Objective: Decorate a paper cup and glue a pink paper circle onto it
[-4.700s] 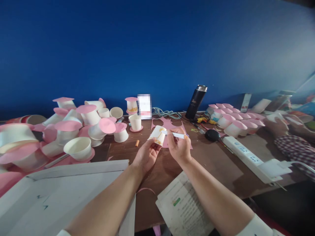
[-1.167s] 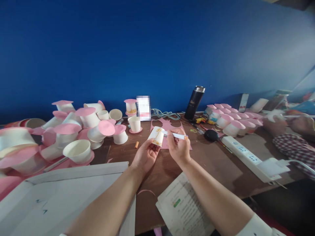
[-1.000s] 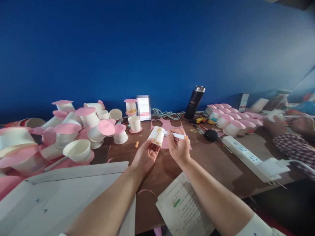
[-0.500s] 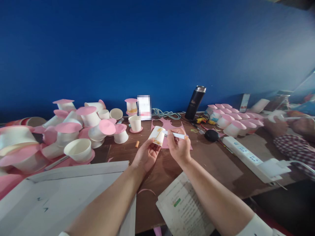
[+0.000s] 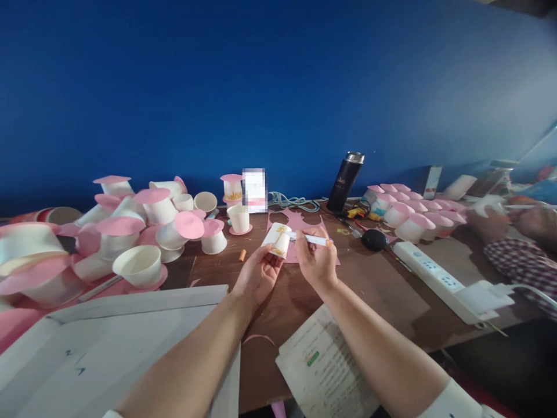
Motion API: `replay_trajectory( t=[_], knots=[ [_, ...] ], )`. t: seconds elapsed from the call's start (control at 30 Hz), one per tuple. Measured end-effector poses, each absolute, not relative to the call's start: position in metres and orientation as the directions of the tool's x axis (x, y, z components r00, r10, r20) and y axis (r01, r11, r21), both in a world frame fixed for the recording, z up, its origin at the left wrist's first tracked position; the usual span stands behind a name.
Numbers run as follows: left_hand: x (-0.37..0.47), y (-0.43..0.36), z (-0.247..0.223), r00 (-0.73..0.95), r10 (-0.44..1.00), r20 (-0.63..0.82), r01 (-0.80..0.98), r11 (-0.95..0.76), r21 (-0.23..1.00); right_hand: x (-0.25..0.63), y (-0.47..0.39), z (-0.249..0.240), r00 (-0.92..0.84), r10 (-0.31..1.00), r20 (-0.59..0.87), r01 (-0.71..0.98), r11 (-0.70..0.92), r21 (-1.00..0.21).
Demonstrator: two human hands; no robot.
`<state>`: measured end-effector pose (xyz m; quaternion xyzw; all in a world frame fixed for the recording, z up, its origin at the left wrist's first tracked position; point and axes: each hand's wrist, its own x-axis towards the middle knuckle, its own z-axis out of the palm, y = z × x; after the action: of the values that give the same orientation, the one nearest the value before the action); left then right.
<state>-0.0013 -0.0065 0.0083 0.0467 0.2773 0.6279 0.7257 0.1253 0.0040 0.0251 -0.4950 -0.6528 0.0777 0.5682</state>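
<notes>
Holding a white paper cup (image 5: pixel 273 237) over the middle of the desk (image 5: pixel 374 273), the left hand (image 5: pixel 263 268) in the head view pinches its near end, thumb on the outer side, fingers beneath. The right hand (image 5: pixel 317 252) has its fingers pressed round a marker (image 5: pixel 315 239), the tip at the cup's right side; whether it touches the wall I cannot tell. The cup is tilted and carries yellow-orange drawing, with a cut pink sheet (image 5: pixel 296 220) just beyond it on the far side.

The cup should be very light, its thin wall springy but easily dented, and the smooth surface may turn under a loose hold. The near edge looks the best place to take it, with light pressure and fingertips clear of the marks, since fresh ink could smear. The marker is probably stiff and light, best held by its barrel close to the tip. An orange cap (image 5: pixel 242 255) lies to the left, small enough to roll away if knocked
</notes>
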Motion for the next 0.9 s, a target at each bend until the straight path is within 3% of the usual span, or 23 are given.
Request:
replay_trajectory(
  t=[0.9],
  knots=[
    [-0.0024,-0.0036,0.0042,0.079,0.943,-0.323,-0.896,0.209,0.392,0.1265,0.0059,0.0215,0.136,0.749,0.648,0.537,0.494,-0.684]
  ],
)
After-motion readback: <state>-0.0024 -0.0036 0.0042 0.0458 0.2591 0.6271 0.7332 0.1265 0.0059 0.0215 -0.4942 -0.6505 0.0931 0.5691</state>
